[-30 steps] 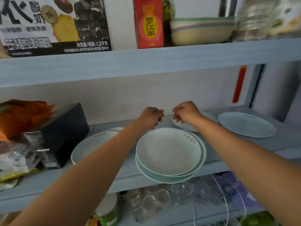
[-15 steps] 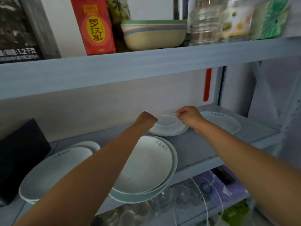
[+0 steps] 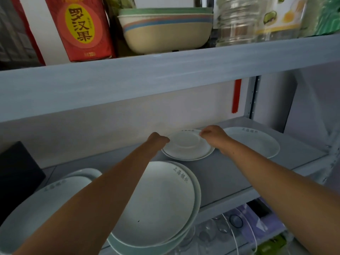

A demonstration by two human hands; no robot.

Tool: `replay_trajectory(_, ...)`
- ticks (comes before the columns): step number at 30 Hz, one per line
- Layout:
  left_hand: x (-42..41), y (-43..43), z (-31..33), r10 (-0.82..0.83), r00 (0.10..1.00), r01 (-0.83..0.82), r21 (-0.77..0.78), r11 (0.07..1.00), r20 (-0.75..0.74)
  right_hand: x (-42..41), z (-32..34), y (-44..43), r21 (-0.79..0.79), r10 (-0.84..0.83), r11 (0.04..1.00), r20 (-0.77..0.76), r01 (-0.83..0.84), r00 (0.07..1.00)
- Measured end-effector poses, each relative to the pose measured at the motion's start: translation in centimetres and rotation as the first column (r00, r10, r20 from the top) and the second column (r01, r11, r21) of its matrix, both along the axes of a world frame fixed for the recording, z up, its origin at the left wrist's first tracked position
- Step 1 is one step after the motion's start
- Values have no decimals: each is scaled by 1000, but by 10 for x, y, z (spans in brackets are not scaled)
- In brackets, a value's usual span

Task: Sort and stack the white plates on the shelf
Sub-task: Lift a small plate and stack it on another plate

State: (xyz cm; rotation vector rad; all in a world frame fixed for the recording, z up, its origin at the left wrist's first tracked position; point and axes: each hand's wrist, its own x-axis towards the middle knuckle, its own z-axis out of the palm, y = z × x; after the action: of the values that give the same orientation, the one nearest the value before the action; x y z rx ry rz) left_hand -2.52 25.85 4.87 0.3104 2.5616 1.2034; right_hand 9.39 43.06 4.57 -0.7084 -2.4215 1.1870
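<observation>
While we reach deep into the middle shelf (image 3: 222,175), both forearms stretch toward a small plate (image 3: 187,145) near the back wall. It lies on a second small plate (image 3: 189,159), of which only the front rim shows beneath it. Our right grip (image 3: 213,135) pinches the far right rim of the upper small plate between thumb and fingertips. Our left grip (image 3: 159,139) sits curled against the plate's left rim, touching it; its fingertips are hidden behind the knuckles, so we cannot tell whether it clasps the rim or merely rests there.

Just right of the pair, a large plate (image 3: 257,142) lies flat on the shelf, partly covered by our right wrist. Nearer to us, a front stack (image 3: 160,201) of wide white plates hangs over the shelf's front edge, grey lettering on its top rim. To the left, under our left forearm, lie a left plate (image 3: 25,219) and another plate (image 3: 86,173) behind it, with a black box (image 3: 16,173) beside them.

On the upper shelf (image 3: 165,80) stand a red carton (image 3: 82,28), nested bowls (image 3: 165,30) and a glass jar (image 3: 237,21). Below the middle shelf we make out clear glassware (image 3: 211,234), blurred.
</observation>
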Motion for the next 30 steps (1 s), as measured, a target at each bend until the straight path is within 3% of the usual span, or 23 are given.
replay_trajectory(3,-5,4,-8,-20,1000,20,47,999,2,-9,-5,6,-17,-37,999,53,38,998)
replay_trajectory(10,-15,7,-10,36,998,-36,0,999,-49,-23,-15,9,33,-36,999,136,32,990)
replay_trajectory(16,-18,2,-18,37,984,-76,220,973,176,-27,-16,7,60,-41,998,165,31,985)
replay_trajectory(22,-27,-11,-15,148,952,-233,323,917,267,-31,-16,-9,88,43,994,172,-59,984)
replay_trajectory(30,-32,-39,-17,77,886,-287,410,866,458,-31,-21,-30,155,138,973,214,-173,967)
